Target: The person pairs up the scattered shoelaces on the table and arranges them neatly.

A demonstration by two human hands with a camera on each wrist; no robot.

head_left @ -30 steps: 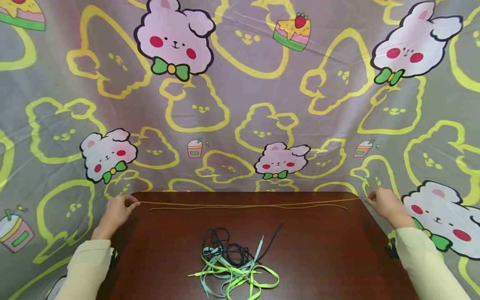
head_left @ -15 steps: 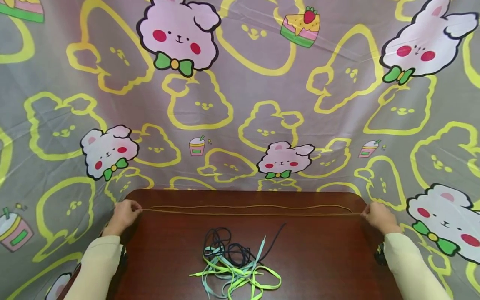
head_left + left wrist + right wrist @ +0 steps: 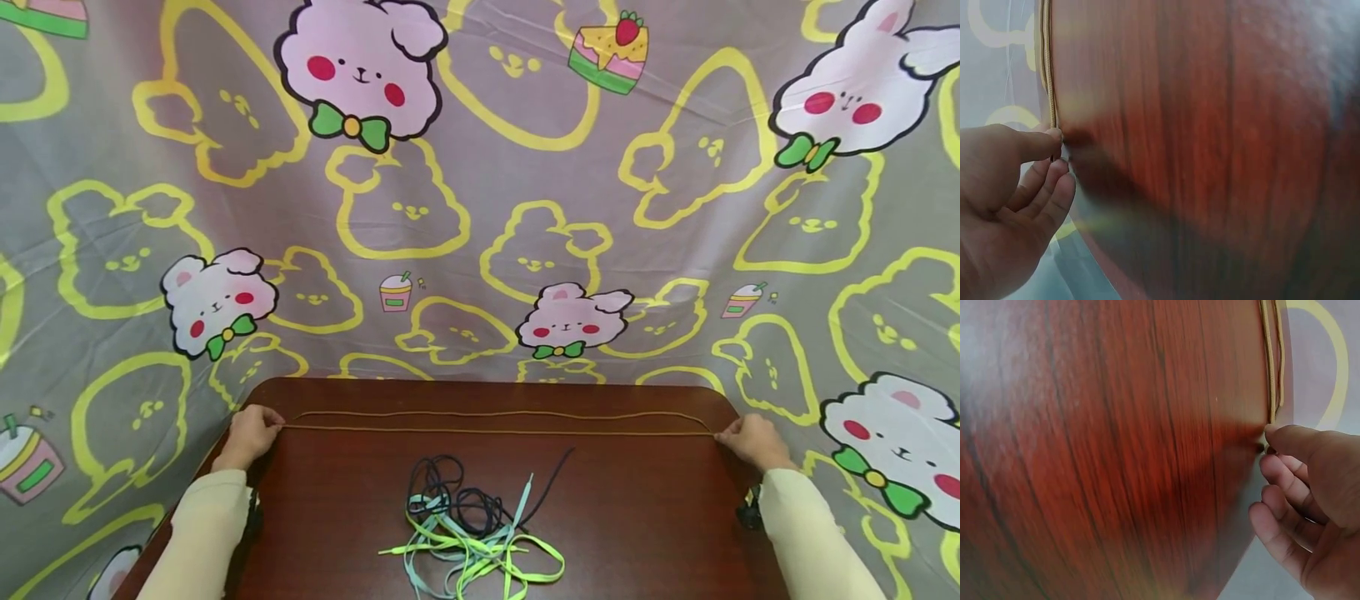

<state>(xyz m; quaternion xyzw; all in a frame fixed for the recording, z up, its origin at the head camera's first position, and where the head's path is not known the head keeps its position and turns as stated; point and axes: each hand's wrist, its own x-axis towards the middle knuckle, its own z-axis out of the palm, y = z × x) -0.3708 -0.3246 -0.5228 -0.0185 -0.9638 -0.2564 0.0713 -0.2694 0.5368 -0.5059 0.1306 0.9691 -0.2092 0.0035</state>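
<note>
A tan round shoelace (image 3: 495, 432) runs nearly straight across the far part of the table. My left hand (image 3: 253, 433) pinches its left end between thumb and finger, seen close up in the left wrist view with the lace (image 3: 1049, 69) leading away from the fingertips. At the other side my right hand (image 3: 756, 440) pinches the right end, near the table's right edge. Just behind lies a second tan shoelace (image 3: 427, 413), slightly wavy, its right end curving toward my right fingertips. In the right wrist view both laces show side by side, the held one (image 3: 1268, 362) nearer the table's middle.
A tangled pile sits at the table's front middle: a dark blue lace (image 3: 480, 508), a pale blue lace (image 3: 521, 500) and a neon yellow-green lace (image 3: 551, 575). The dark red wooden table (image 3: 637, 517) has rounded far corners. Patterned cloth (image 3: 465, 183) hangs behind and beside it.
Both hands have come down and toward me with the held shoelace. It has passed from behind the second lace to in front of it and now lies close over the table. The pile is unmoved.
</note>
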